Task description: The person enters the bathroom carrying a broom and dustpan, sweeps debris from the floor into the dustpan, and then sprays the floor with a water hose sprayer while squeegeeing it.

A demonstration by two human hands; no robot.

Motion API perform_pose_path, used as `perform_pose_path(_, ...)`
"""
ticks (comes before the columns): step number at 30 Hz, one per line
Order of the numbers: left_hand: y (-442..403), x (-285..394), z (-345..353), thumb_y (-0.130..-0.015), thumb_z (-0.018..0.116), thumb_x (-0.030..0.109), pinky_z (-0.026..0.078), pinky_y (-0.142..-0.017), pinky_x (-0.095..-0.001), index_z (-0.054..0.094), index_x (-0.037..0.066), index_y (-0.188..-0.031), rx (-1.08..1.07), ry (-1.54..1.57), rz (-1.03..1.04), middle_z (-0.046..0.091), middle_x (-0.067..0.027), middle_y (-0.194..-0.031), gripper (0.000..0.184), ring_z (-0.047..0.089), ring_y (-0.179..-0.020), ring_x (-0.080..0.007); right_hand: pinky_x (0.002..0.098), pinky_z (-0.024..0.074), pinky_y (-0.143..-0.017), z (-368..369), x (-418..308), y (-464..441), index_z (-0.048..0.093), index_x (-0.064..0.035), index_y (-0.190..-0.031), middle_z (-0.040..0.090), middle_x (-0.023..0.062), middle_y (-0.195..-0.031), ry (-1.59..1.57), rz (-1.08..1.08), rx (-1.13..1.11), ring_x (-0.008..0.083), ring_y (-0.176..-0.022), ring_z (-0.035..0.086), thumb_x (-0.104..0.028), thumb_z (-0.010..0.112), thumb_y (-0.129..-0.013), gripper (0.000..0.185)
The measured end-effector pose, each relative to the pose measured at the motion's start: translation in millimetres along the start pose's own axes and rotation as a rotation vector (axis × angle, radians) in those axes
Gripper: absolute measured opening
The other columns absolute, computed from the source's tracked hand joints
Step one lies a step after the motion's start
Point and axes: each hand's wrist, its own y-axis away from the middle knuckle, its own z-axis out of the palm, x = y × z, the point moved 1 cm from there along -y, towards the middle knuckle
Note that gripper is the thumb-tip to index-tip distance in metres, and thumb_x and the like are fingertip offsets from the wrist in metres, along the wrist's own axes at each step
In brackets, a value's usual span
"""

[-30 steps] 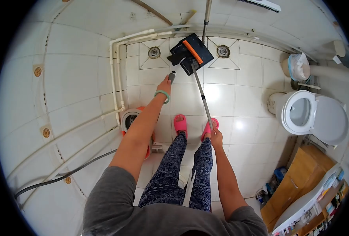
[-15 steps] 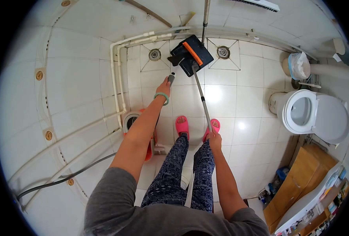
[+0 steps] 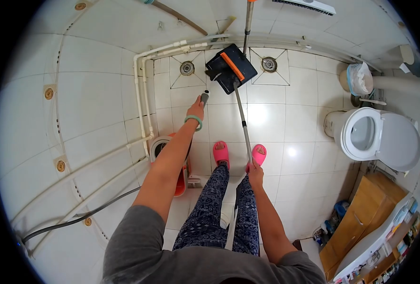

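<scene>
Stretched out ahead, my left hand (image 3: 196,110) is closed on a short grey handle (image 3: 205,98) with a dark tip; a green bangle circles that wrist. My right hand (image 3: 255,173) grips a long metal pole (image 3: 244,124) beside my right foot. The pole runs forward to a dark broom head at the black dustpan (image 3: 242,65), which has an orange strip (image 3: 232,66) across it. The dustpan's own upright pole (image 3: 248,26) rises at its back edge. Where the dark broom head meets the dustpan, the two are hard to tell apart.
Two floor drains (image 3: 187,68) flank the dustpan. White pipes (image 3: 137,90) run along the left wall, near an orange and white bucket (image 3: 181,182). At right stand a toilet (image 3: 364,130), a lined bin (image 3: 360,79) and a wooden cabinet (image 3: 361,213). Pink slippers (image 3: 221,152) are on my feet.
The broom head has shifted slightly right against the dustpan, and my right hand has moved slightly back and left with the pole. My left hand still holds the grey handle.
</scene>
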Motion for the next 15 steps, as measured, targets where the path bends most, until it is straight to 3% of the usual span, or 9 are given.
perform_pose_path(2,-2,-7,7,-0.088,0.031,0.031,0.045,-0.065,-0.0375,0.032,0.019,-0.128,0.006,0.038,0.006,0.059,-0.0167,-0.083,0.042,0.058,-0.062,-0.0277,0.0363,0.0424,-0.069,15,-13,-9,0.05,-0.0065,-0.115,0.058,0.0221,-0.084,-0.033,0.033,-0.045,0.0334,-0.078,0.056,-0.019,0.046,-0.084,0.033)
perform_pose_path(4,1,-13,9,-0.088,0.031,0.03,0.045,-0.065,-0.0373,0.032,0.019,-0.128,0.007,0.07,0.011,0.059,-0.0164,-0.081,0.042,0.058,-0.061,-0.0265,0.0357,0.0427,-0.064,17,-46,4,0.049,-0.0101,-0.116,0.055,0.013,-0.065,0.11,-0.139,0.141,0.0264,-0.067,0.056,-0.02,0.045,-0.085,0.033)
perform_pose_path(5,4,-12,6,-0.088,0.031,0.03,0.045,-0.065,-0.0367,0.032,0.019,-0.128,0.002,0.054,0.01,0.058,-0.016,-0.079,0.042,0.057,-0.06,-0.0254,0.0357,0.0427,-0.064,11,-53,11,0.049,-0.0101,-0.116,0.055,0.013,-0.065,0.11,-0.137,0.138,0.0264,-0.067,0.056,-0.02,0.045,-0.085,0.033)
perform_pose_path(7,4,-12,2,-0.088,0.031,0.03,0.045,-0.065,-0.0361,0.031,0.019,-0.129,0.004,0.039,0.013,0.058,-0.0156,-0.076,0.042,0.057,-0.059,-0.0243,0.0424,0.0426,-0.066,2,-64,19,0.042,-0.014,-0.122,0.058,0.0214,-0.081,0.321,0.051,0.011,0.0372,-0.075,0.056,-0.024,0.041,-0.086,0.036)
perform_pose_path(10,9,-13,-5,-0.088,0.031,0.03,0.045,-0.065,-0.0355,0.031,0.02,-0.129,-0.005,0.005,0.0,0.057,-0.0152,-0.076,0.042,0.057,-0.058,-0.0244,0.0446,0.0426,-0.067,-17,-57,28,0.036,-0.0168,-0.125,0.058,0.0215,-0.084,0.438,0.102,-0.043,0.0391,-0.076,0.055,-0.026,0.038,-0.087,0.039)
perform_pose_path(12,17,-4,-16,-0.089,0.029,0.03,0.042,-0.079,-0.0425,0.029,0.019,-0.129,-0.087,0.078,-0.046,0.055,-0.0185,-0.103,0.042,0.052,-0.09,-0.0377,0.0427,0.0431,-0.069,-34,-63,40,0.04,-0.0171,-0.123,0.059,0.0206,-0.086,0.42,0.123,-0.039,0.0374,-0.079,0.056,-0.024,0.041,-0.086,0.038)
perform_pose_path(13,14,-8,-12,-0.089,0.029,0.03,0.042,-0.079,-0.0425,0.029,0.019,-0.129,-0.083,0.083,-0.041,0.055,-0.0185,-0.103,0.042,0.052,-0.09,-0.0377,0.0407,0.0435,-0.071,-40,-63,45,0.043,-0.0174,-0.121,0.059,0.0197,-0.088,0.402,0.144,-0.038,0.0357,-0.082,0.056,-0.022,0.045,-0.084,0.037)
perform_pose_path(15,6,-22,0,-0.088,0.031,0.03,0.046,-0.064,-0.0354,0.031,0.02,-0.129,-0.01,0.025,0.012,0.057,-0.0152,-0.081,0.042,0.057,-0.057,-0.0232,0.0395,0.0437,-0.071,-45,-51,49,0.045,-0.0159,-0.12,0.06,0.0194,-0.089,0.27,0.108,-0.026,0.0333,-0.082,0.058,-0.021,0.045,-0.084,0.036)
